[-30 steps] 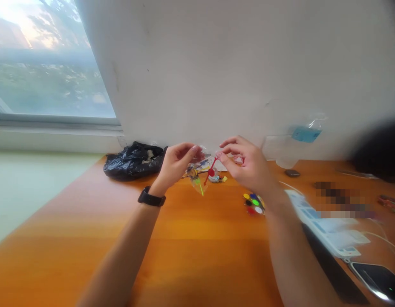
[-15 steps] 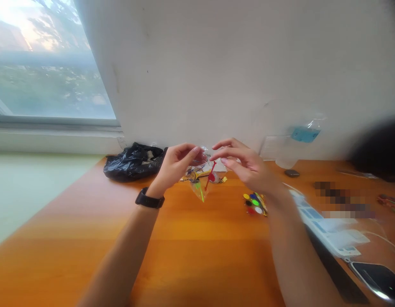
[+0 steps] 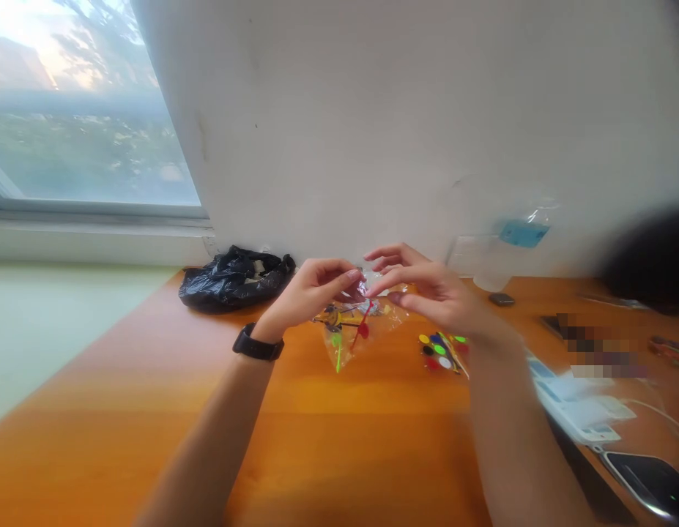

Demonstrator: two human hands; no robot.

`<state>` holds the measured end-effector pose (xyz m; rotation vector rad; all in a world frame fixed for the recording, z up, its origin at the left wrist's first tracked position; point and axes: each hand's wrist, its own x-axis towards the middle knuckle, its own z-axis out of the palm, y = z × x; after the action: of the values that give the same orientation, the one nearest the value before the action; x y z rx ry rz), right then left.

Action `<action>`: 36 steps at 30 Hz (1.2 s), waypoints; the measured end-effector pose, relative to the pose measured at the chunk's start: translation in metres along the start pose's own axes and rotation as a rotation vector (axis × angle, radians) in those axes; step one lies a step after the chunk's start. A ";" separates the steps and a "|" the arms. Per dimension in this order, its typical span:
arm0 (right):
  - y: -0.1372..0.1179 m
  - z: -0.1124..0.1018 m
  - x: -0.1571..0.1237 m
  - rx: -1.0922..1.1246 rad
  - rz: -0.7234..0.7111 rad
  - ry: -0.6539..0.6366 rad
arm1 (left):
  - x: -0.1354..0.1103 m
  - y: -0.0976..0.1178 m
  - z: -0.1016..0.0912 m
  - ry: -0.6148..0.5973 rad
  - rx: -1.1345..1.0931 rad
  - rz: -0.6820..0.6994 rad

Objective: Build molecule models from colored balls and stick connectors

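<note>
My left hand, a black band on its wrist, pinches the top of a small clear plastic bag held above the wooden table. Inside the bag are a red stick with a round disc and a bright green stick. Over the bag's upper right side is my right hand, its fingers bent and apart; whether a fingertip touches the plastic is hard to see. Behind the bag lie yellow and dark small parts, partly hidden.
Several coloured discs and thin sticks lie right of the bag. A black plastic bag sits by the wall at the left. At the right are a white power strip, a phone-like device and a small black object.
The clear bag has come slightly lower and spread wider, its green stick now hanging more upright. My left hand has moved a little down and right, and my right hand has shifted right.
</note>
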<state>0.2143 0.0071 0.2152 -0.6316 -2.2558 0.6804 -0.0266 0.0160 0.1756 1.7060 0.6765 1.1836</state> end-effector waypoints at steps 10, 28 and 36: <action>0.007 -0.006 0.000 0.014 0.015 -0.143 | -0.001 0.001 0.001 -0.088 -0.026 -0.025; 0.011 0.004 0.004 -0.087 0.132 0.143 | -0.002 0.005 0.002 0.034 0.019 0.057; 0.006 0.004 0.002 -0.132 0.147 0.075 | 0.001 0.000 0.004 0.112 0.033 0.093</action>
<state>0.2114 0.0116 0.2100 -0.8795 -2.2133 0.5710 -0.0222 0.0150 0.1755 1.7245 0.6943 1.3473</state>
